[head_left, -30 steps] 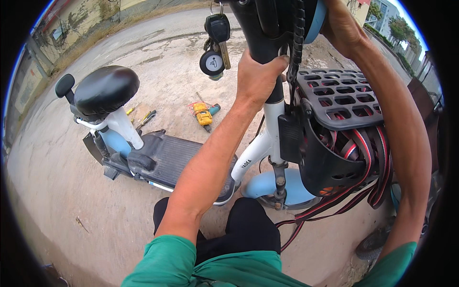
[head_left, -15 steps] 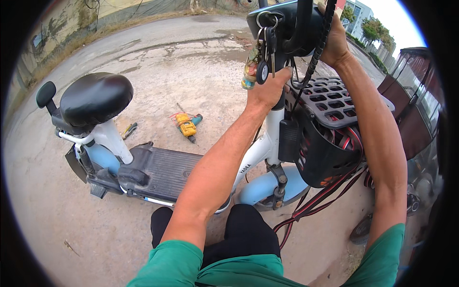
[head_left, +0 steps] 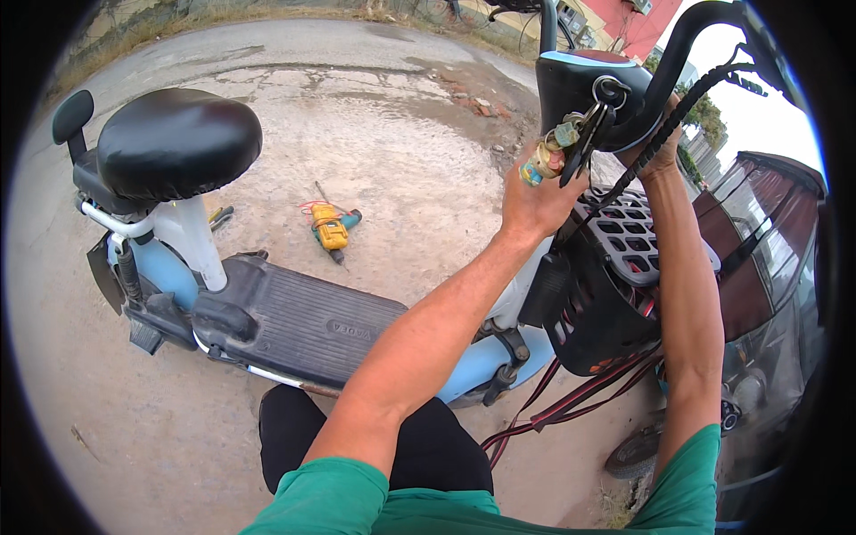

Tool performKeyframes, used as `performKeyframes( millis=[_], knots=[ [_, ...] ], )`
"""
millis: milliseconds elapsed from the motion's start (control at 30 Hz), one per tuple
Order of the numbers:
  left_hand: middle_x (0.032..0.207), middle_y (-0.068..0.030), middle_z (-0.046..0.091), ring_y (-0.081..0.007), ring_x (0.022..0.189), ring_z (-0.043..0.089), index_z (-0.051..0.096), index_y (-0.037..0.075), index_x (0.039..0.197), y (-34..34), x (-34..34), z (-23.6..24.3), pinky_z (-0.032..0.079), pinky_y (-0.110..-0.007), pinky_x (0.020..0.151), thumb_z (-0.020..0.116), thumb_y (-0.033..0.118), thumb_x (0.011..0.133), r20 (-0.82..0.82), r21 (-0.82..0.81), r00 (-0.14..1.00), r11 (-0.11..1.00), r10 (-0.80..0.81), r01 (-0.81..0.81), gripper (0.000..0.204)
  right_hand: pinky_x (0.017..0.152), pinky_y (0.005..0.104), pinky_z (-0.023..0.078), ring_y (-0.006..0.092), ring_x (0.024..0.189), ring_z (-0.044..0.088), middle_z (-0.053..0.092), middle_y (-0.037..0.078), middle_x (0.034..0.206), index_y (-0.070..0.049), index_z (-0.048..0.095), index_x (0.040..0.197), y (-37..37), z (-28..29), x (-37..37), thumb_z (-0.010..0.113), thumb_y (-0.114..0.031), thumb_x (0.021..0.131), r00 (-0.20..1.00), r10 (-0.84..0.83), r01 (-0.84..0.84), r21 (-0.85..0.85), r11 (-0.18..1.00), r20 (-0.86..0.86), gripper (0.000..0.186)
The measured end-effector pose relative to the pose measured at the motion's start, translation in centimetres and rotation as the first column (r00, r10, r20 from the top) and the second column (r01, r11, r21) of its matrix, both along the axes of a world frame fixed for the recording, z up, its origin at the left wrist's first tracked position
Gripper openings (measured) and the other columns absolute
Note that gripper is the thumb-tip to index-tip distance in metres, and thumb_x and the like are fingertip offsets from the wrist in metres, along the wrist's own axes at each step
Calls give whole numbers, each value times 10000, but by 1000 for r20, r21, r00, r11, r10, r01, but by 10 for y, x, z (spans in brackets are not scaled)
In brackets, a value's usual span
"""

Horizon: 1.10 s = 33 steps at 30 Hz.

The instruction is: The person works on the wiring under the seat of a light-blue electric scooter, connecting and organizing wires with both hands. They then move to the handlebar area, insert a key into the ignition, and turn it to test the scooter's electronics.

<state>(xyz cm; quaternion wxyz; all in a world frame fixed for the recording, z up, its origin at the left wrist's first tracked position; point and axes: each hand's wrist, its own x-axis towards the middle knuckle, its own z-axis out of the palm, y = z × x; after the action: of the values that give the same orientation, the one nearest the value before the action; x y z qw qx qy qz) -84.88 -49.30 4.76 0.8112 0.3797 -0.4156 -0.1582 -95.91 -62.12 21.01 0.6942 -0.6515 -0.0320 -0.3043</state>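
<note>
In front of me stands a light-blue and white electric scooter with a black dash housing [head_left: 580, 94] and a black handlebar [head_left: 687, 40]. My left hand [head_left: 539, 201] is closed round the steering column just under the housing, its fingertips hidden. A bunch of keys [head_left: 593, 129] with a coloured charm [head_left: 544, 162] hangs from the dash, against that hand. My right hand [head_left: 658, 150] reaches up to the far side of the housing, beside a black wrapped cable [head_left: 682, 111]; its fingers are out of sight behind these parts.
A black basket [head_left: 606, 330] with a perforated lid [head_left: 633, 236] is fixed at the front, red-black straps [head_left: 571, 406] trailing from it. Behind the footboard [head_left: 312, 321] a yellow and teal power drill [head_left: 332, 234] lies on the ground. A covered vehicle [head_left: 758, 241] stands at right.
The dash and handlebar now sit farther right and lower in view, and more of the handlebar shows. Both hands remain at the housing and column. The keys have swung against my left hand.
</note>
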Motion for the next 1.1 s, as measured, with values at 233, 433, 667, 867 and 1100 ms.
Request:
performKeyframes(
  millis=[233,433,667,867,1100],
  knots=[
    [909,-114,753,-321,858,726,698,43,1057,-8,-1,-6,579,-408,821,784,220,916,51,-94,987,985,150,-145,242,1066,525,605,310,1228,725,740,137,1344,-68,613,1464,-8,4,-5,534,-574,1042,1000,16,-16,-24,1000,-4,663],
    [870,-23,712,-143,797,646,681,60,1031,0,-4,-2,550,-315,796,747,169,896,-59,-30,996,997,-66,64,185,1154,557,581,354,1300,705,687,206,1425,-29,524,1544,-4,10,1,430,-683,1009,994,-66,53,-147,988,-87,849],
    [930,-84,768,-167,855,724,648,14,1092,-4,1,-14,565,-316,789,816,148,901,34,-82,999,997,17,-14,288,1196,553,541,358,1374,653,624,214,1514,-25,460,1600,-8,20,1,548,-820,940,992,-31,13,-146,989,-126,1037],
    [973,-122,763,-210,896,764,638,-18,1126,-2,-1,-13,588,-347,800,856,150,884,31,-54,999,998,-15,17,366,1193,557,504,343,1368,636,632,176,1506,-37,467,1599,-26,-3,-14,515,-800,982,997,-76,73,-70,995,-29,983],
    [960,-113,746,-201,883,751,636,-8,1098,-2,7,-12,585,-338,802,856,134,868,3,-29,998,997,-68,68,348,1148,513,512,318,1309,654,675,141,1442,-59,542,1535,-2,-10,-7,455,-726,1043,996,24,-11,-142,990,91,834]
  ],
)
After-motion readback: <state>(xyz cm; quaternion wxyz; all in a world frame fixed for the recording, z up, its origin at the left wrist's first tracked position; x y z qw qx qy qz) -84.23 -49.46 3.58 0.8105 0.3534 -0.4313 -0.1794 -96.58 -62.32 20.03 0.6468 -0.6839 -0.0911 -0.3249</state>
